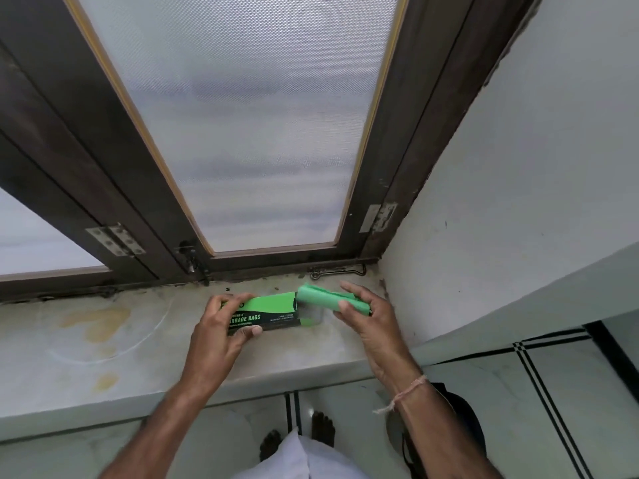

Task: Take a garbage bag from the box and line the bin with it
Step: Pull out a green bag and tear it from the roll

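A black and green box (273,314) marked "GARBAGE BAGS" lies on the stone window sill (103,357). My left hand (218,340) grips its left end, thumb on the front face. My right hand (366,319) holds a green roll of garbage bags (321,299) that sticks out of the box's open right end. Low on the right, behind my right forearm, stands a dark bin (460,430), mostly hidden.
A dark-framed window with frosted panes (249,133) rises behind the sill. A white wall (518,167) closes the right side. The sill carries yellow stains (96,323). Below are tiled floor (518,392), my bare feet and white cloth.
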A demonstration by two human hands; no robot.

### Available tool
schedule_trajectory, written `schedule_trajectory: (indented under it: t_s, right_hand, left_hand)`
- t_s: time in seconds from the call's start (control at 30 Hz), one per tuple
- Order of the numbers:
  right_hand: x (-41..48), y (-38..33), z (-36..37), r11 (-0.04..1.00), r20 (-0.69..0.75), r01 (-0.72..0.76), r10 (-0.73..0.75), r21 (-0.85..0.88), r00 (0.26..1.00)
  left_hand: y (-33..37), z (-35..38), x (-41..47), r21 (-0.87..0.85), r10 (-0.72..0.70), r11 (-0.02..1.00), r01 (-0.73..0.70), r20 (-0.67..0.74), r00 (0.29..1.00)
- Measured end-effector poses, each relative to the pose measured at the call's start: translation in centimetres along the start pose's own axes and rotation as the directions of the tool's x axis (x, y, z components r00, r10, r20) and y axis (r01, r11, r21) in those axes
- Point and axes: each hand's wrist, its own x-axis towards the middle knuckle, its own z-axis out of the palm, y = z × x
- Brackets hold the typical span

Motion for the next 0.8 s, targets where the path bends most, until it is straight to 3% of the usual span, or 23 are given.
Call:
schedule_trajectory:
  t_s: [0.07,0.13,0.17,0.2,0.23,0.27,0.3,0.37,0.5,0.67,0.8]
  right_hand:
    - [-0.3,-0.3,-0.5,0.997,-0.064,0.015,-0.010,0.078,0.998]
    - [-0.7,-0.7,-0.2,0.987,-0.082,0.033,-0.020,0.156,0.996]
    - [-0.9,-0.9,0.4,0.981,-0.071,0.041,-0.028,0.189,0.997]
    - [-1.3,-1.1,1.2,0.976,-0.052,0.042,-0.031,0.213,0.998]
    - [-1.6,-1.0,2.1,0.976,-0.029,0.039,-0.034,0.214,0.999]
    - [-2.0,-1.0,3.1,0.978,-0.009,0.035,-0.034,0.204,0.999]
    - [-2.3,-0.9,3.9,0.982,0.007,0.028,-0.030,0.188,1.000]
    - [-2.9,-0.9,5.3,0.986,0.034,-0.001,-0.004,0.168,0.999]
    - [-3.3,-1.7,6.0,0.998,0.053,-0.019,0.016,0.058,0.998]
    - [-3.2,-2.1,6.1,0.986,0.067,-0.140,0.135,0.086,0.989]
    - [-2.6,-2.4,5.8,0.958,-0.007,-0.256,0.259,0.132,0.966]
  left_hand:
    - [-0.4,0.2,0.1,0.124,0.017,0.992,-0.015,-0.014,1.000]
    - [0.5,0.4,-0.1,0.347,0.104,0.936,-0.060,-0.109,0.989]
    - [1.7,0.5,-0.2,0.365,0.137,0.929,-0.069,-0.164,0.977]
    - [3.5,0.6,-0.5,0.284,0.134,0.956,-0.072,-0.208,0.969]
    - [5.6,0.8,-0.8,0.068,0.064,0.996,-0.051,-0.204,0.977]
    - [7.7,1.2,-0.8,-0.240,-0.051,0.971,0.020,-0.126,0.991]
    - [9.4,1.6,-0.8,-0.496,-0.152,0.859,0.127,-0.009,0.988]
    - [11.0,2.3,-0.3,-0.731,-0.253,0.632,0.257,0.120,0.960]
    - [10.6,2.2,0.2,-0.836,-0.248,0.444,0.323,0.231,0.941]
    - [10.0,2.2,-0.2,-0.882,-0.303,0.156,0.445,0.386,0.871]
    - [9.6,2.3,-0.5,-0.869,-0.338,0.090,0.487,0.433,0.835]
